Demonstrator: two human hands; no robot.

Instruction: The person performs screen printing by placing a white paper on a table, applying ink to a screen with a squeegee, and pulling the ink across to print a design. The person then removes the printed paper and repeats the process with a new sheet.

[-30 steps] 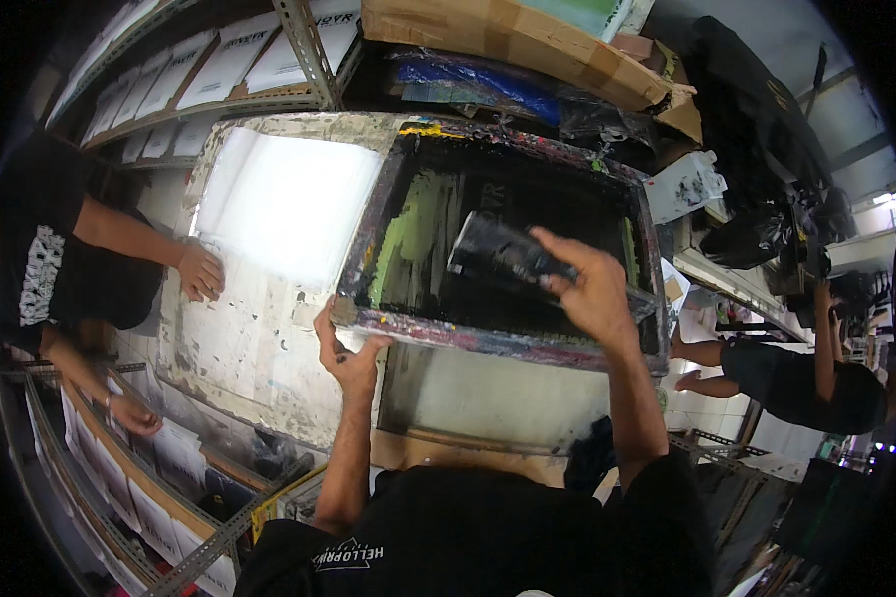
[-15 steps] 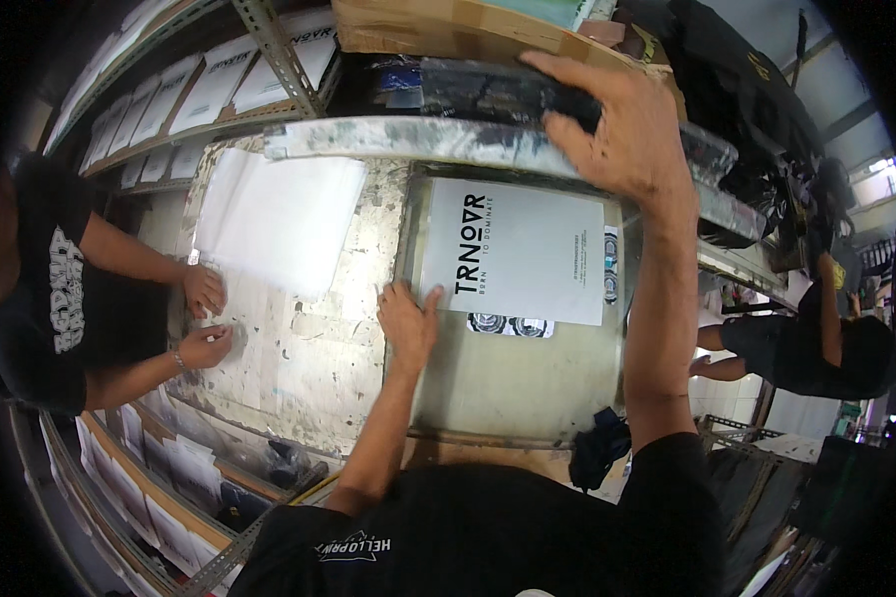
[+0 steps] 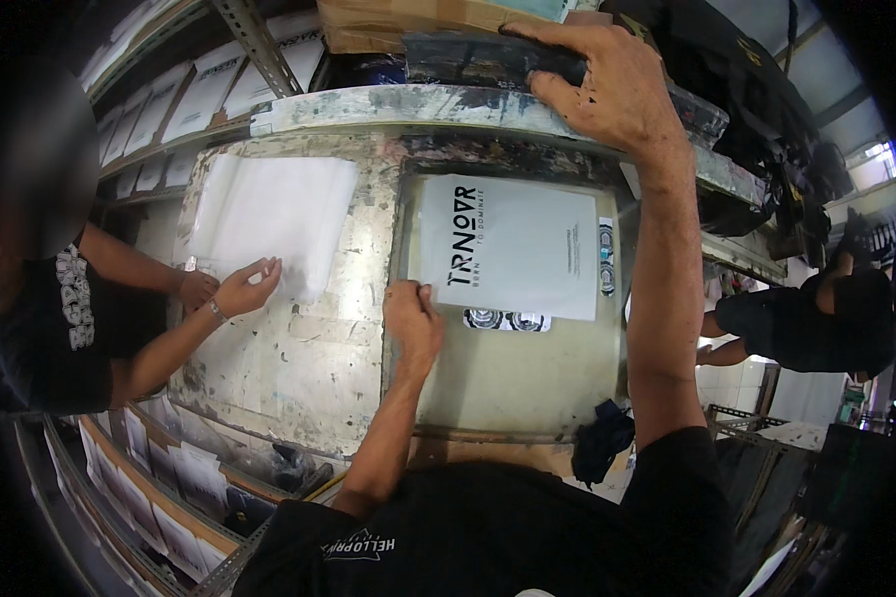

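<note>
A white plastic mailing bag (image 3: 528,254) with black print lies on the pale printing bed (image 3: 508,388). My left hand (image 3: 413,318) is closed at the bag's left edge, thumb against fingers, seemingly pinching it. My raised right arm reaches beyond the bag. There my right hand (image 3: 617,95) grips a raised, ink-stained frame (image 3: 368,107) that spans the far side of the table; thumb and forefinger sit either side of its dark panel (image 3: 468,62), and the other fingers are hidden. Beneath the bag's near and right edges show stickers (image 3: 508,320) with round black designs.
A co-worker's hands (image 3: 249,287) are at the table's left, beside a pile of blank white bags (image 3: 279,214). Racks of printed bags (image 3: 209,90) stand far left and near left. A dark cloth (image 3: 602,443) hangs at the near edge. Another person (image 3: 806,323) works at right.
My right hand and the frame have moved up and away together. My left hand's fingers have closed at the bag's edge. The co-worker's hand has moved toward the blank bags.
</note>
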